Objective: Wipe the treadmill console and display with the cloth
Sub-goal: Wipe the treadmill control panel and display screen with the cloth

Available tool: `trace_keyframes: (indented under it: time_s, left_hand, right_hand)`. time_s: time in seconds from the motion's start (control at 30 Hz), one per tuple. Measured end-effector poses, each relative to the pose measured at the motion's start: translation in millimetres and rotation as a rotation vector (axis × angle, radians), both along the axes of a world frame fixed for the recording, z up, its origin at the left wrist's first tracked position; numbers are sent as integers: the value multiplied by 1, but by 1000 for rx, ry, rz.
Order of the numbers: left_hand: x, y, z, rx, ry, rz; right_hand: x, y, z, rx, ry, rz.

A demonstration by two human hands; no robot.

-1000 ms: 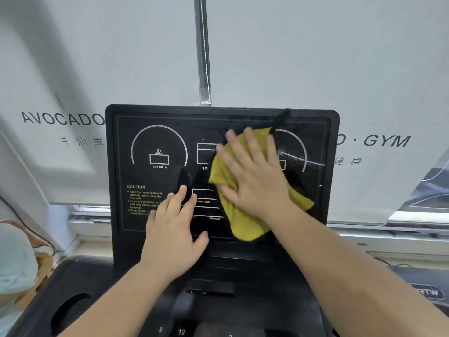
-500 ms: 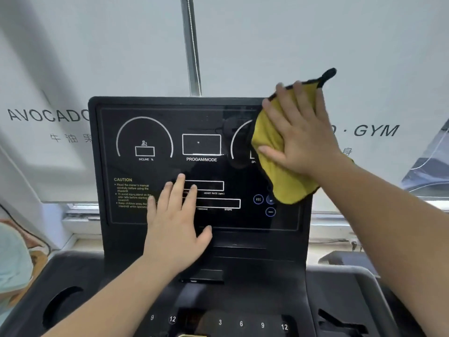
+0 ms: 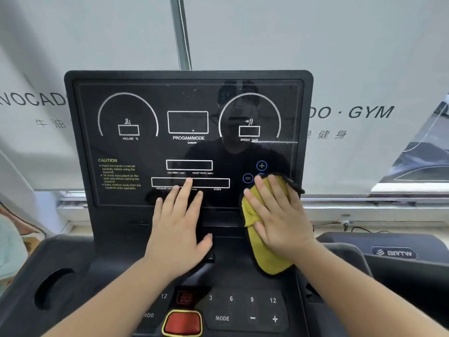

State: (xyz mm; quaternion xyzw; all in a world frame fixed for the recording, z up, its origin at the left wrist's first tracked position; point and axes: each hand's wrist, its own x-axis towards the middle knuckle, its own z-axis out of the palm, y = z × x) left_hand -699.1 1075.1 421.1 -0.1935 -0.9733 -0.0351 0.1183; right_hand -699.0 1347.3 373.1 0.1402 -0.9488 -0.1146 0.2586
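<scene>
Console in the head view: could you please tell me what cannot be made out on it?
- Round button below the plus button: head view, mostly covered by the cloth and right hand.
- Labels under the long box: head view, partly covered by the left hand.
- Caution text: head view, too small and blurred.
- Keys left of the start key: head view, partly hidden by the left forearm.

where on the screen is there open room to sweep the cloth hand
Free: the whole top band of the screen from the incline dial to the speed dial, and the caution text patch left of the left hand. Crowded: bottom right, where the right hand presses the cloth.
</scene>
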Motion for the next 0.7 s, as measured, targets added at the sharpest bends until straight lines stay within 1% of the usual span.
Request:
trace_keyframes:
  time_s: [0.07, 0.13, 0.23, 0.33, 0.43, 0.5, 0.57, 0.7]
  left_hand:
    - [2, -3, -2, -1, -7, -4]
    - [2, -5, -3, -16, -21, -6]
    - [1, -4, -2, -31, -39, 1]
    - [-1, -2, 2, -6, -32, 14]
    - [-3, 0, 6, 49, 15, 18]
    - [-6, 1, 7, 58, 35, 21]
    - [-10, 0, 6, 66, 43, 30]
    - [-15, -3, 7, 108, 84, 32]
  right_hand:
    - [5, 3, -2, -13, -23, 10]
    - [-1, 9, 15, 5, -31, 18]
    - [-29, 20, 67, -43, 44, -49]
    - [-62, 24, 123, -90, 114, -109]
    - [-83, 13, 150, -153, 133, -175]
    - [-85, 2, 149, -195, 134, -224]
    - [-76, -9, 133, -213, 126, -231]
    - [-40, -22, 68, -100, 66, -128]
